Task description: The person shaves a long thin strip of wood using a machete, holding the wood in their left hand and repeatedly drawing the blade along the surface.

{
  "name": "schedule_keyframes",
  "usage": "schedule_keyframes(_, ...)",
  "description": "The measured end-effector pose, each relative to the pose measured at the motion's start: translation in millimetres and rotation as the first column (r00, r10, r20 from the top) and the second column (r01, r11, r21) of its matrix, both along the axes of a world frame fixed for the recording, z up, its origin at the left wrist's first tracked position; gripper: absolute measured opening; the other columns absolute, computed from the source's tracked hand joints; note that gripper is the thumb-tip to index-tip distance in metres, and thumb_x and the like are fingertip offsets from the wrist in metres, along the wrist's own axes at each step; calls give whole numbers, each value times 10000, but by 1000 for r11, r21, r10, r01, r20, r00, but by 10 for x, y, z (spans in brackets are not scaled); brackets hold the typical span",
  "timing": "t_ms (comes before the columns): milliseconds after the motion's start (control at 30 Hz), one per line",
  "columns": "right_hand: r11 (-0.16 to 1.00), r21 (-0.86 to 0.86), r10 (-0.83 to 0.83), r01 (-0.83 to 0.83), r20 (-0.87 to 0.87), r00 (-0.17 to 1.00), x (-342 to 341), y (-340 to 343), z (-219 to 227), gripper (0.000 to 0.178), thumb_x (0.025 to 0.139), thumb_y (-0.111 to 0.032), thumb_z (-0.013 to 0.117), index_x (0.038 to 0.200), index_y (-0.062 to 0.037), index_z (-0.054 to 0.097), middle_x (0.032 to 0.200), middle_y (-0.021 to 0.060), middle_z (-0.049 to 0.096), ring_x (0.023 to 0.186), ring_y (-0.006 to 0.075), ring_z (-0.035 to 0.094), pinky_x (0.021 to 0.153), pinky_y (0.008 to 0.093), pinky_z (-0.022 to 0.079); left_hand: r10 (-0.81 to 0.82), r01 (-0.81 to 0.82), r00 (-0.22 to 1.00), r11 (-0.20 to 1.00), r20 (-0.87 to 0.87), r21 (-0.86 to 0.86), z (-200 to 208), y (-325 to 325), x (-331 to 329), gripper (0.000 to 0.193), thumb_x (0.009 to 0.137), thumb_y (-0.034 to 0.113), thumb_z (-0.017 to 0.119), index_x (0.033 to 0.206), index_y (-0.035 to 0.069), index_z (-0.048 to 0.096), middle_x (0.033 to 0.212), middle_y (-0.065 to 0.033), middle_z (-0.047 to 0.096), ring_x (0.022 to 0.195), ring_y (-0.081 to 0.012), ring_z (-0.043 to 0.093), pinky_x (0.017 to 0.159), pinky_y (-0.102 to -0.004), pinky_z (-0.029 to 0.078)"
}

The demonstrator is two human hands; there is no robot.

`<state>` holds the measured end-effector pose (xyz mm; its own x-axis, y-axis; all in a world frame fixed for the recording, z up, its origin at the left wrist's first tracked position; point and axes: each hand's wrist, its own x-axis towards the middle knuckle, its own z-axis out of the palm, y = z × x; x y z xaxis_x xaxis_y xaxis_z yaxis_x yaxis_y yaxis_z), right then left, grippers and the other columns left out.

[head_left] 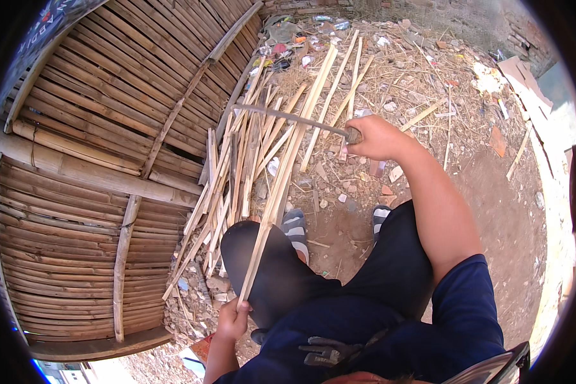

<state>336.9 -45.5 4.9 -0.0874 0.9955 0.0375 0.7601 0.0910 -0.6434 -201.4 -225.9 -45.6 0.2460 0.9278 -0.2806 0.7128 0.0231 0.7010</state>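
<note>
My left hand (232,322) is closed round the near end of a long, pale split strip of wood or bamboo (270,221), which slants forward over my left knee. My right hand (376,138) grips the handle of a long-bladed knife (296,118), held out to the left at arm's length. Its thin grey blade lies across the strip, well beyond my knee; whether it has cut into it I cannot tell. Left of the strip, a loose pile of similar split strips (232,168) rests on the ground. More strips (339,89) lie beyond the blade.
A slatted bamboo wall (109,96) rises close on my left, bordering the pile. Rubble, straw and litter (403,70) cover the ground ahead, up to a brick wall (441,16). Bare soil (486,198) lies to the right. My striped footwear (294,228) is beside the pile.
</note>
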Motion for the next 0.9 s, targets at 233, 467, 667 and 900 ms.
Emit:
schedule_keyframes(233, 958, -42, 287, -284, 135, 948, -442, -191, 55, 426, 825, -363, 812, 1067, -31, 699, 851, 211, 696, 839, 400, 689, 770, 476, 532, 21, -19, 999, 997, 27, -73, -25, 5, -48, 457, 1070, 373, 552, 851, -7, 682, 732, -100, 691, 692, -195, 666, 668, -338, 522)
schedule_keyframes(467, 976, -79, 209, -204, 61, 976, -201, -105, 130, 430, 819, -355, 821, 1056, -21, 691, 842, 217, 691, 845, 391, 692, 771, 482, 527, 7, -6, 1000, 1000, 27, -17, 34, -9, 33, 466, 1073, 380, 549, 843, -5, 674, 729, -91, 680, 690, -189, 650, 665, -337, 514)
schedule_keyframes(667, 998, -43, 41, -40, 28, 999, -174, -70, 106, 455, 827, -343, 813, 1115, -12, 691, 910, 234, 714, 933, 412, 706, 830, 496, 544, 12, -10, 999, 998, 38, -68, -42, 12, -64, 461, 1073, 385, 550, 847, 3, 674, 733, -85, 677, 692, -183, 649, 666, -329, 511)
schedule_keyframes(900, 928, -124, 367, -353, 122, 922, -444, -219, 179, 427, 827, -332, 823, 1061, -7, 678, 834, 208, 691, 826, 362, 699, 760, 458, 532, -5, 9, 996, 999, 87, -44, -13, -6, -19, 500, 1079, 434, 524, 861, 6, 664, 668, -14, 588, 614, -116, 540, 590, -294, 434)
